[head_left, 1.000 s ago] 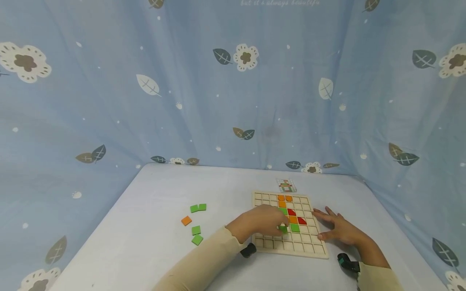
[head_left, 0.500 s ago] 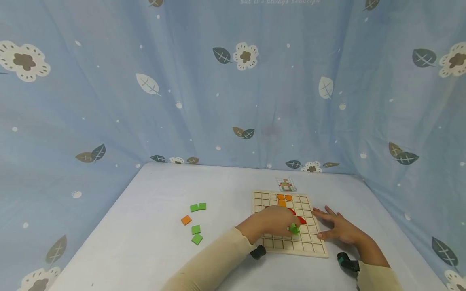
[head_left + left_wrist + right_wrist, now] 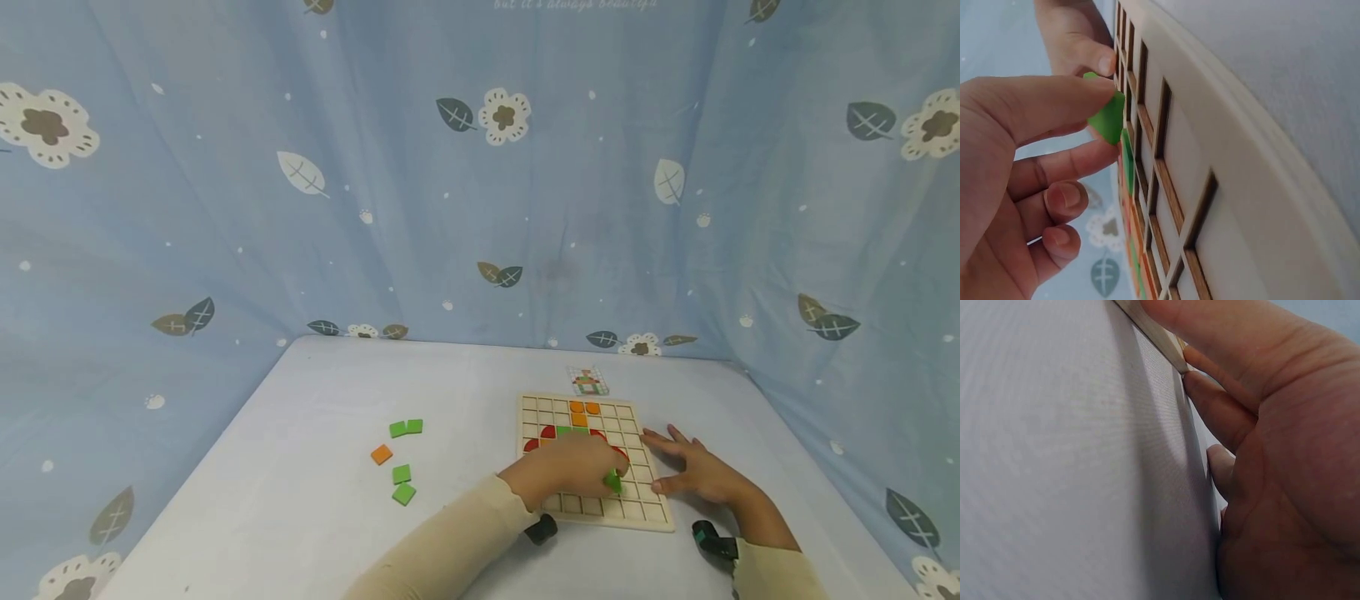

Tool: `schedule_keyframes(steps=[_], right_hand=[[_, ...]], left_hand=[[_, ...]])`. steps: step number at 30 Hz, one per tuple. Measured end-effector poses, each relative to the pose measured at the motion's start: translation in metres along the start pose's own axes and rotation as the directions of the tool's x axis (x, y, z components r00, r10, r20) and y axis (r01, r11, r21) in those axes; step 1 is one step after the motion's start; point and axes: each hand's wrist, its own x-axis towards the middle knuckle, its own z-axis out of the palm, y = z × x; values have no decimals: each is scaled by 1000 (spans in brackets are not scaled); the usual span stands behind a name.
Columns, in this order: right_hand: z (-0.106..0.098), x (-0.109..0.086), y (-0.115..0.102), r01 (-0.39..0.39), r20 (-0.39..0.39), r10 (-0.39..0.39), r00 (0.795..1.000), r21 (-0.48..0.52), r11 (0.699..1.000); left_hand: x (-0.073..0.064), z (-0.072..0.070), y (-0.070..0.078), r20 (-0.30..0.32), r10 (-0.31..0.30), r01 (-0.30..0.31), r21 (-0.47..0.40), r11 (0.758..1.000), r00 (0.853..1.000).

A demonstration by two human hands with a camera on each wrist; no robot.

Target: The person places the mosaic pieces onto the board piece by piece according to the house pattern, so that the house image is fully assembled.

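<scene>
My left hand (image 3: pixel 577 467) pinches a green tile (image 3: pixel 1107 117) between thumb and forefinger, just over the wooden grid board (image 3: pixel 637 517). In the left wrist view the tile is tilted, and the other fingers curl loosely beneath it. Red, orange and green pieces fill some of the board's cells; my left hand hides part of them. Beside the board's right edge, my right hand (image 3: pixel 697 472) rests with fingers spread, the thumb and fingertips touching the rim. The right wrist view shows its fingers (image 3: pixel 1219 409) against the board's side.
Several loose green tiles (image 3: pixel 402 474) and one orange tile (image 3: pixel 382 454) lie on the white table (image 3: pixel 300 500) to the left. A small pattern card (image 3: pixel 588 381) lies behind the board. A blue printed curtain (image 3: pixel 405 208) hangs behind the table.
My left hand has moved to the right across the board with the green tile, uncovering red pieces on the board's left side. The right hand has stayed at the edge.
</scene>
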Motion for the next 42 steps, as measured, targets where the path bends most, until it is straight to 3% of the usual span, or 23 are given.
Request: schedule_keyframes(steps=[8,24,42], right_hand=[[-1,2,1,-18,11,18,1000,16,1000],[-1,0,-1,-9,0,9,1000,33,999],[-2,-2,-6,-2,-4,2,1000,31,1000]], left_hand=[[4,4,2,-15,-7,8,43,999,1000],[4,7,2,52,-15,12,69,998,999],[0,7,3,65,-17,14,47,999,998]])
